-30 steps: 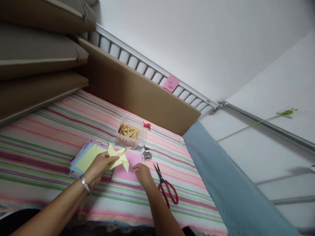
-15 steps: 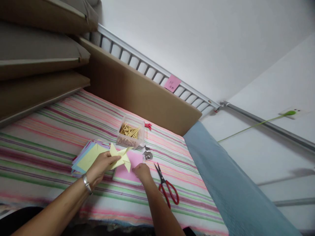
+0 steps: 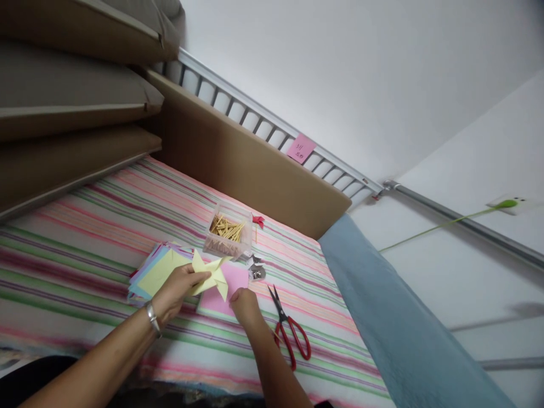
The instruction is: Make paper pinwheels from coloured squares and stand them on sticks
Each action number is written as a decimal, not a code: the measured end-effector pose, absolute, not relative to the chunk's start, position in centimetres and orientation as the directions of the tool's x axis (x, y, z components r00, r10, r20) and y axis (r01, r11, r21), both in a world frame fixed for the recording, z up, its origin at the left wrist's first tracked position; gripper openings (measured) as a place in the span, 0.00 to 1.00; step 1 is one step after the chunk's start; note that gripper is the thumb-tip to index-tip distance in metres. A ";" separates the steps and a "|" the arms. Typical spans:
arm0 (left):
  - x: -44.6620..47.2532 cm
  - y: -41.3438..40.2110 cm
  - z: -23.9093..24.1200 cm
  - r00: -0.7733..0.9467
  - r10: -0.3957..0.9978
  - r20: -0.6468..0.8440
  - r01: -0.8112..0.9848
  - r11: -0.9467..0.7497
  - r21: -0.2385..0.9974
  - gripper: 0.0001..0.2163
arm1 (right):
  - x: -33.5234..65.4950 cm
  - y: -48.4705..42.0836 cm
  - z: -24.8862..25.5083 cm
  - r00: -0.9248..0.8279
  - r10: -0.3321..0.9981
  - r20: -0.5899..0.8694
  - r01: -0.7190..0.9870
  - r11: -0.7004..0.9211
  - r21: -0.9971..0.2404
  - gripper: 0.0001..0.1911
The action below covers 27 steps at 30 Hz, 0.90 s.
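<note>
So the left hand (image 3: 176, 288) has a pale yellow folded-paper pinwheel (image 3: 217, 276) pinched between thumb and fingers, held over the left side of a square pink paper sheet (image 3: 235, 276). Right hand (image 3: 246, 306) is curled up just beside it, over the sheet's right edge, can't tell if there's anything in it tbh. Red-handled metal scissors (image 3: 281, 315) lie right of that hand, blades a bit apart, and a clear plastic box (image 3: 245, 245) of thin tan sticks (image 3: 227, 228) sits beyond the pinwheel
</note>
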<state>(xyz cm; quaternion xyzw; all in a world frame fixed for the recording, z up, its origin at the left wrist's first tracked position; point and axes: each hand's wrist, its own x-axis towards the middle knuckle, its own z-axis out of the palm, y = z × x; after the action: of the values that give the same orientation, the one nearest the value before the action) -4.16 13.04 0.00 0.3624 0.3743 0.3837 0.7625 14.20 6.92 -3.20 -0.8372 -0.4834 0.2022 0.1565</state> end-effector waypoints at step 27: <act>-2.7 10.5 1.1 0.595 0.790 -0.149 -0.416 0.461 0.783 0.13 | 9.8 5.1 4.0 0.293 0.949 0.115 0.544 -0.066 -0.836 0.03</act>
<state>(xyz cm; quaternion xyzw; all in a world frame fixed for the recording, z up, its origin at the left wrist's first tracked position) -2.69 10.46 1.08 0.3640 0.2566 0.3699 0.8154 9.79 5.09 4.05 -0.6883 -0.5425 0.2437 0.4153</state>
